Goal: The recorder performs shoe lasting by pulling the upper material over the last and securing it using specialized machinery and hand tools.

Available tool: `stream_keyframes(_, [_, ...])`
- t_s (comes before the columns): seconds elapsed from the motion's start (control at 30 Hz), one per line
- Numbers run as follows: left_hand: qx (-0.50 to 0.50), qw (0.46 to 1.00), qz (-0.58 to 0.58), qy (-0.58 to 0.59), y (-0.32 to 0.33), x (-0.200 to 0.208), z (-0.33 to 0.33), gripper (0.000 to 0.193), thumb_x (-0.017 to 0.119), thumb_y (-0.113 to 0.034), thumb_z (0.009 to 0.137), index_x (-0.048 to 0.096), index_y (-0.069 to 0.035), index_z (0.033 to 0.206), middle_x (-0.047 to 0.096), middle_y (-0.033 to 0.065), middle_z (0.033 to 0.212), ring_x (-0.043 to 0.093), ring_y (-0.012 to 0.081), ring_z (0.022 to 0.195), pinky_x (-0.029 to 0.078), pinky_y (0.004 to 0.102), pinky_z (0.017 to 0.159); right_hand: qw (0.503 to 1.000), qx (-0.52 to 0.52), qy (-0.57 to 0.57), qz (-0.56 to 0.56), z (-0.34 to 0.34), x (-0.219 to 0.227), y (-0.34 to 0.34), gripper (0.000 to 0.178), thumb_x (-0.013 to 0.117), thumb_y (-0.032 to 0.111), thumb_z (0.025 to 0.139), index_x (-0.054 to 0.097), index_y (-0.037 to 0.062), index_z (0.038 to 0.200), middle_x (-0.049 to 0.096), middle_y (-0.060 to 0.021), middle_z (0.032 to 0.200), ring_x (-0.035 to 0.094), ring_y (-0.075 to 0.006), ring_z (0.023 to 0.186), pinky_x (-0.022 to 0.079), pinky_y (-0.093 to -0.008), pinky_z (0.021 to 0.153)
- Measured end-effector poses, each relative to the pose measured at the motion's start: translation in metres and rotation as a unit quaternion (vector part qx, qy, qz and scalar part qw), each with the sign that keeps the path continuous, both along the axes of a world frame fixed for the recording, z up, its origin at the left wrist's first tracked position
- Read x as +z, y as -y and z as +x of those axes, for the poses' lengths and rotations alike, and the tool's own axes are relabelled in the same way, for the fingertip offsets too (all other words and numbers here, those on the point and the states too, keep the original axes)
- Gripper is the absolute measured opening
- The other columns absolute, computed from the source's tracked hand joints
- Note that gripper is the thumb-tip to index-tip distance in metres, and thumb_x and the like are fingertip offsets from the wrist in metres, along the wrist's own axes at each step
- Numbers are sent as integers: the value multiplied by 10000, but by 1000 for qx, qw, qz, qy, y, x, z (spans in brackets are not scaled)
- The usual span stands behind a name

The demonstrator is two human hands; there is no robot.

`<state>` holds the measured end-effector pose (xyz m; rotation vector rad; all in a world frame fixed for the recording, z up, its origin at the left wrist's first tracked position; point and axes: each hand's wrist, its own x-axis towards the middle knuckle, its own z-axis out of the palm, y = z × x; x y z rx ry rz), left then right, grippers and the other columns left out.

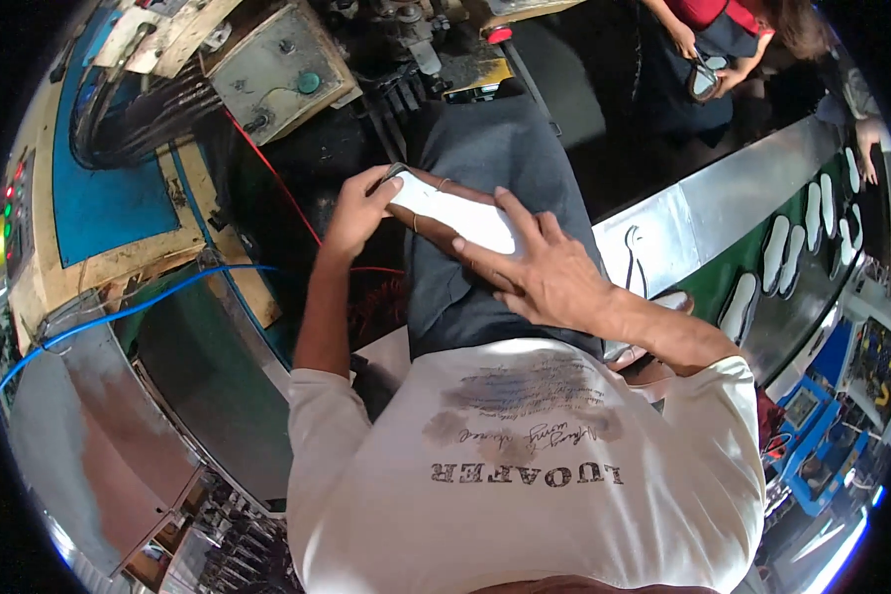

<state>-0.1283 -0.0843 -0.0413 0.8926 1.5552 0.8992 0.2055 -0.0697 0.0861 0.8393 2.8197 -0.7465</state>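
Note:
Across my lap lies a brown shoe upper (434, 232) with its bottom up, a white insole (455, 217) covering that side. My left hand (359, 210) grips its far left end, where a dark edge shows, the thumb on the white face. At the other end my right hand (552, 265) is wrapped round it, fingers along both sides. Thin light strands cross the upper near its left end. On the metal ledge to the right rests a pair of pincers (635, 259), apart from my hands.
Beyond the metal ledge (678, 223), a green conveyor (762, 257) carries several shoes (739, 309) with white insoles. A co-worker (728, 40) at the far right holds another shoe (704, 81). A machine with a grey control box (285, 74) stands ahead. A blue hose (134, 309) runs at left.

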Motion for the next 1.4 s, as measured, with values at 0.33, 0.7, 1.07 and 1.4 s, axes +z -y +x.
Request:
stream_keyframes(0.33, [48,977,92,-186,10,1,18,331,590,-216,1101,760,33,1237,774,275,1068,792,345,1022,575,420,912,998,11,-65,-23,3,-3,-6,672,859,289,860,679,379,1501,255,-338,1737,588,-523,1256,630,-544,955])
stream_keyframes(0.7, [102,895,155,405,-308,133,-60,746,755,-452,1033,484,-40,1592,576,168,1583,589,316,1398,444,538,1225,949,-229,-142,164,29,62,-72,726,905,268,808,704,321,1504,304,-367,1714,594,-529,1328,574,-570,1063])
stream_keyframes(1.07, [0,902,172,397,-149,142,-73,952,600,-477,987,259,74,1684,551,364,1541,618,514,1373,495,610,1200,908,-164,-237,303,-141,86,-279,719,833,386,880,603,436,1560,324,-329,1702,614,-576,1198,606,-604,1001])
stream_keyframes(1.4, [171,830,114,519,37,75,-37,1202,633,-823,938,209,-30,1734,509,377,1571,580,595,1376,487,737,1140,923,-196,-207,258,-193,42,-304,731,790,428,945,518,443,1624,250,-338,1717,573,-593,1283,599,-622,1027])
